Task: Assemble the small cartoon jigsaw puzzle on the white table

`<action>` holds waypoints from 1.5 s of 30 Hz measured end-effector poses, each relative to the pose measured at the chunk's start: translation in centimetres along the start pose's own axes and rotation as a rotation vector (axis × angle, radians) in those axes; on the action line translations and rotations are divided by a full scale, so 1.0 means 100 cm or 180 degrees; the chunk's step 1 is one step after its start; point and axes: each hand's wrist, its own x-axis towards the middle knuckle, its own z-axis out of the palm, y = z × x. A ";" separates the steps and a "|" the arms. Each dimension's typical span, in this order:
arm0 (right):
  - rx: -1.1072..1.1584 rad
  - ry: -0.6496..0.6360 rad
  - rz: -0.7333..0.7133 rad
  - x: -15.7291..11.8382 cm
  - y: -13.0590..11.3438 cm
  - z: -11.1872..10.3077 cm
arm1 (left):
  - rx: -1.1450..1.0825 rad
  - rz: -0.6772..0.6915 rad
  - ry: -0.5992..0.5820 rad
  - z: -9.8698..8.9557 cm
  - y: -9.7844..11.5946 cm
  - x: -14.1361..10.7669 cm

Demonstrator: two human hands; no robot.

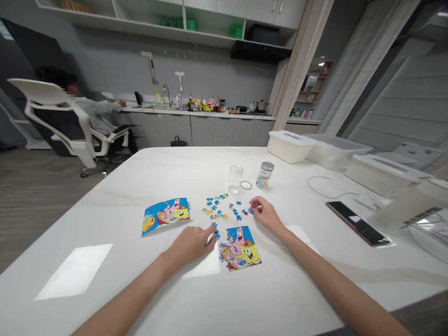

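Head view, looking fwd & down over a white marble-look worktop [80, 233]. L hand [191, 245] is near the middle of the worktop, its fingers [206, 233] pressed together, tips angled down at a few blue jigsaw pcs [215, 233] just off the top-left corner of the part-built cartoon jigsaw [240, 248]. Can't tell if they pinch one; tips hide the contact. R hand [266, 213] is further out, to the right, fingers [254, 204] curled over, thumb & index close by a single blue pc [250, 210] at the right end of the loose pcs [217, 207]. Pinch or light touch, can't tell. Jigsaw lies w/ long axis running away from the person, slightly tilted, btwn both hands & nearer L hand. Loose pcs are scattered just beyond it, toward the worktop's centre. Printed cartoon sheet [165, 216] lies left of L hand, long axis approx side to side. Past the pcs: clear plastic cup [235, 178], round lid [246, 185] & jar w/ metal cap [264, 175], close together. Toward the right edge: phone [357, 223], white cable [325, 186] & lidded white plastic boxes [290, 146]. Beyond the far edge, a seated person [98, 112] in a white office chair [59, 116] reaches to a counter w/ sink [164, 107].
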 end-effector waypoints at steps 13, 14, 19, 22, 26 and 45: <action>-0.0359 -0.0144 -0.0210 -0.003 -0.005 -0.003 | -0.0233 -0.0119 0.0002 -0.005 -0.002 0.000; -0.0358 -0.0148 -0.0224 -0.003 -0.005 -0.003 | -0.0261 -0.0131 -0.0001 -0.006 -0.002 0.000; -0.0376 -0.0206 -0.0246 -0.003 -0.007 -0.005 | -0.0304 -0.0102 -0.0056 -0.008 -0.003 0.000; -0.0439 -0.0242 -0.0306 -0.004 -0.009 -0.006 | -0.0301 -0.0089 -0.0108 -0.009 -0.003 0.000; -0.0500 -0.0257 -0.0427 -0.005 -0.012 -0.008 | -0.0374 -0.0161 -0.0121 -0.013 -0.005 0.000; -0.0850 -0.0469 -0.0838 0.001 -0.010 -0.009 | 0.0161 -0.0867 -0.0908 -0.075 -0.059 0.098</action>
